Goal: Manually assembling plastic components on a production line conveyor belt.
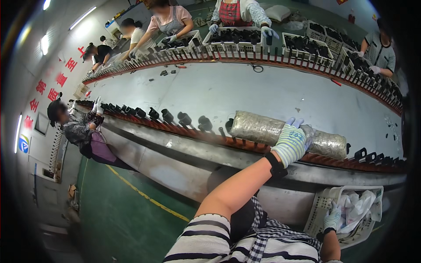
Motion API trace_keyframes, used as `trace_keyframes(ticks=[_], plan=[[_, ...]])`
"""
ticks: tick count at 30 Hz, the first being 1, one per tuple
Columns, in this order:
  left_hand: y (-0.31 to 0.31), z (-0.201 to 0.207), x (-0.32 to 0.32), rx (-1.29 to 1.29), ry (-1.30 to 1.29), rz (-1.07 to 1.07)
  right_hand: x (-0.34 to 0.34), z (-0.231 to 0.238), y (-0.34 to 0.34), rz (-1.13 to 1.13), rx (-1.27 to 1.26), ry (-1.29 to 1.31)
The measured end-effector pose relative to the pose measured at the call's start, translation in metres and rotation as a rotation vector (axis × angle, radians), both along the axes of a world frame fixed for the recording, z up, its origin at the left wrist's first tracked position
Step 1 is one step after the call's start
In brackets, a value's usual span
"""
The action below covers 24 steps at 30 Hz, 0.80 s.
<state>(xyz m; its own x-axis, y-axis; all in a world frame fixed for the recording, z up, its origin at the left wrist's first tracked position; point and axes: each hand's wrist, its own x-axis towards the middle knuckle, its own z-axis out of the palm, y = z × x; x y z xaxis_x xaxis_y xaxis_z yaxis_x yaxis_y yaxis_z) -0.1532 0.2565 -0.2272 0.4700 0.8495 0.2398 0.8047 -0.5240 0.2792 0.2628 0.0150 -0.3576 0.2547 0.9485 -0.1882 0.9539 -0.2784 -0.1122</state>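
My left hand (290,142), in a white glove with green and blue stripes, is closed over the middle of a long bundle wrapped in clear, crinkled plastic (256,127). The bundle lies along the near edge of the bench, across the row of upright black parts. What is inside the wrapping cannot be made out. At lower right my right hand (332,219), gloved alike, is curled at the rim of a white plastic basket (316,209). Beside its fingers a crumpled white plastic bag (356,206) lies in the basket. Part of that grip is hidden.
Black curved parts (166,116) stand in a row along the bench's near edge. Across the grey tabletop (206,90) are scissors (258,68) and crates of black parts (232,41). Several co-workers work along the far side; another person (79,127) stands at left.
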Motion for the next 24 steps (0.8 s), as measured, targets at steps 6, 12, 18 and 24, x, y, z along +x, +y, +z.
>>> trace_keyframes(ticks=[6, 12, 18, 24], plan=[[-0.010, 0.014, -0.001, 0.369, -0.251, 0.014, 0.013, -0.016, -0.009, -0.016, 0.049, 0.082], [-0.003, 0.027, -0.003, -0.002, 0.032, -0.030, 0.024, -0.030, -0.011, -0.017, 0.081, 0.064], [-0.013, 0.016, -0.001, 0.356, -0.163, 0.024, 0.005, -0.011, -0.005, 0.031, 0.077, 0.006], [-0.010, 0.009, 0.002, 0.099, -0.043, -0.019, -0.014, 0.005, -0.006, -0.029, 0.043, 0.030]])
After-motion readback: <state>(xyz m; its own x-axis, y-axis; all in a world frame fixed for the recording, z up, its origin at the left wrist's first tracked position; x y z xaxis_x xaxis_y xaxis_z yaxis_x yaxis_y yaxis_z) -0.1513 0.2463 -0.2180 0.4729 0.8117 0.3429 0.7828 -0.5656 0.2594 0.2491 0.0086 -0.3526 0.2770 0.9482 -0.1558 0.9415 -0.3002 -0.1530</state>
